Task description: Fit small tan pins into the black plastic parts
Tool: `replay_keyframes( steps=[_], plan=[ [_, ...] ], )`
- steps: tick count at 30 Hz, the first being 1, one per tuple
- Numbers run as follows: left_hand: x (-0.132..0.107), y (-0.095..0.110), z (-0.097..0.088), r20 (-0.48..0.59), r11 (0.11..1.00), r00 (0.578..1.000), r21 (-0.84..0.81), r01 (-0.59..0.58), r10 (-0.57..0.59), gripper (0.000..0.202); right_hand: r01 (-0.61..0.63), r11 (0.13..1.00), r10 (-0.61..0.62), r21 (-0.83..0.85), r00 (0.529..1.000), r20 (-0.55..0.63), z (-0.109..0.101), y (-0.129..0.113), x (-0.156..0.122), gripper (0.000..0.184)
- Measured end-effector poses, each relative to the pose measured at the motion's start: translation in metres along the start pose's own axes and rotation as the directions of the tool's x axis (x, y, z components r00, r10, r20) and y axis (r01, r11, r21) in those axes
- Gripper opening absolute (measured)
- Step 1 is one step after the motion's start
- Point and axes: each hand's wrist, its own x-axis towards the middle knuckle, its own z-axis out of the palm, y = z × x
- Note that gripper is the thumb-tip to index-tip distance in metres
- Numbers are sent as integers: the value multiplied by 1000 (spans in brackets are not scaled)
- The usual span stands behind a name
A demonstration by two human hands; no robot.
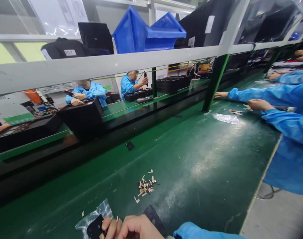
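At the bottom edge of the head view, my left hand has its fingers closed on a flat black plastic part. My right hand is beside it, fingers bent together in a pinch; what they hold is hidden. A tiny pale tip sticks up between the two hands. Behind the left hand lies a clear plastic bag. Another black plate rests on the bench just beyond my right hand. Farther forward is a loose pile of small cream L-shaped pieces, mixed with some dark bits.
The green bench runs away to the right. A small black piece lies near its back ledge. Co-workers in blue sleeves work at the right by another plastic bag. A green post and blue bins stand beyond.
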Motion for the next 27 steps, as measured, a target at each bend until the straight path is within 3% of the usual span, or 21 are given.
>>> replay_keyframes(
  steps=[2, 5, 10, 16, 19, 21, 24, 27],
  plan=[
    [4, 5, 10, 36, 999, 999, 18, 33, -34, 12, -36, 997, 37, -62, 999, 10, -4, 5, -1, 53],
    [12, 15, 32, 42, 991, 992, 68, 114, -117, 12, -202, 965, 203, -165, 979, -15, -13, 14, -7, 52],
    [15, 21, 53, -11, 978, 981, 76, 194, -194, 9, -311, 941, 306, -130, 950, -55, -18, 18, -12, 51],
    [2, 12, 39, -32, 995, 995, 6, 99, -98, 11, -294, 952, 291, -81, 955, -52, -13, 15, -10, 45],
    [-5, 11, 27, -68, 991, 989, -2, 131, -131, 5, -254, 963, 248, -92, 966, -66, -14, 19, -11, 39],
    [-9, 11, 18, -93, 989, 985, -4, 146, -146, 7, -246, 956, 236, -158, 969, -78, -18, 23, -12, 32],
    [-14, 9, 5, -120, 997, 990, -26, 70, -72, 11, -254, 908, 238, -332, 967, -89, -22, 23, -15, 19],
    [-21, 12, -1, -248, 997, 966, -41, 69, -77, 18, -258, 849, 250, -461, 965, -80, -24, 20, -15, 14]
  ],
)
